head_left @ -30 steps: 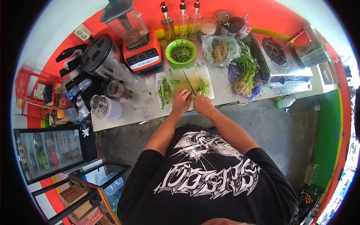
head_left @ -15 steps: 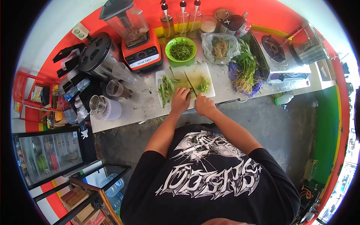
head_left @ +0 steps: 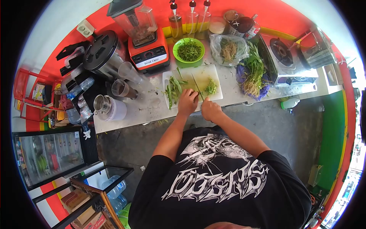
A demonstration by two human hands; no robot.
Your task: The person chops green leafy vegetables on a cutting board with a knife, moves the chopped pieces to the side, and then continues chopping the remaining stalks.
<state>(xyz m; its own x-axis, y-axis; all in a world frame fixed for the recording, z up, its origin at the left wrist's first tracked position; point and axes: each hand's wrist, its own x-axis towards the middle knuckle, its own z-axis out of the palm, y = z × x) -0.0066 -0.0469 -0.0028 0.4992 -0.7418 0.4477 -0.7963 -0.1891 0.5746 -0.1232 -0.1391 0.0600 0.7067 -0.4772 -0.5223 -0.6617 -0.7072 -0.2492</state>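
My right hand (head_left: pixel 211 110) is closed around the handle of a kitchen knife (head_left: pixel 196 82), whose blade points away from me over a white cutting board (head_left: pixel 218 78). Curled fingers of my left hand (head_left: pixel 188 101) press down on the board, just left of the blade. They hold greens that are mostly hidden under them. Uncut leafy greens (head_left: pixel 173 90) lie on the board's left side. To the right of the knife sits a small heap of chopped greens (head_left: pixel 211 87). Behind the board, a lime-green bowl (head_left: pixel 176 51) contains more chopped greens.
An orange-red blender (head_left: pixel 148 55), clear cups (head_left: pixel 124 89) and a jug (head_left: pixel 109 108) stand on the left. Behind the bowl are pump bottles (head_left: pixel 191 23). At right lie bunched greens with roots (head_left: pixel 254 76), a plastic bag (head_left: pixel 228 49) and a gas stove (head_left: pixel 293 74).
The whole view has shifted slightly to the right. Both hands and the knife keep almost the same place on the board, with little visible movement.
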